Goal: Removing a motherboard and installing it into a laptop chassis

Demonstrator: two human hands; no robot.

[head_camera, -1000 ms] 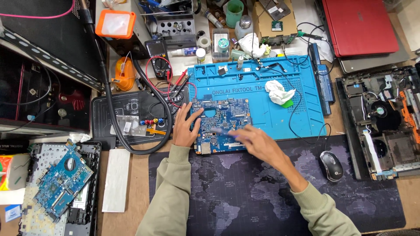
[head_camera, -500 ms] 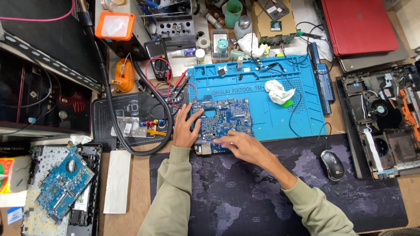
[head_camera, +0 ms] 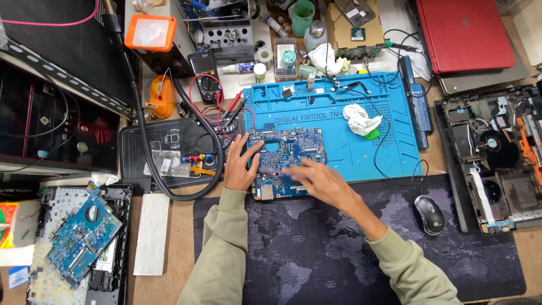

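The left hand (head_camera: 241, 164) lies flat and open, fingers spread, palm pressed on the left edge of a blue laptop motherboard (head_camera: 293, 148); it grips nothing. The right hand (head_camera: 317, 179) reaches in from the right with its fingers extended and slightly curled over the board's lower middle, fingertips touching the surface. Whether it pinches a small part or tool there is too small to tell. Both arms wear olive-green sleeves (head_camera: 217, 254).

The motherboard sits at the lower left corner of a blue silicone repair mat (head_camera: 339, 113), its near edge overhanging onto a dark desk mat printed with a world map (head_camera: 316, 254). On the repair mat, to the right of the board, lies a crumpled white tissue (head_camera: 360, 118) with a thin black wire running past it.

Left of the left hand are a black pad with red and black multimeter probes (head_camera: 228, 110) and a thick black hose. A black computer mouse (head_camera: 429, 213) rests on the desk mat to the right. Farther right lies an opened laptop chassis with a fan (head_camera: 497, 144); a closed red laptop (head_camera: 460, 34) sits at the top right. At far lower left, a second blue circuit board (head_camera: 79, 237) lies on a keyboard frame.
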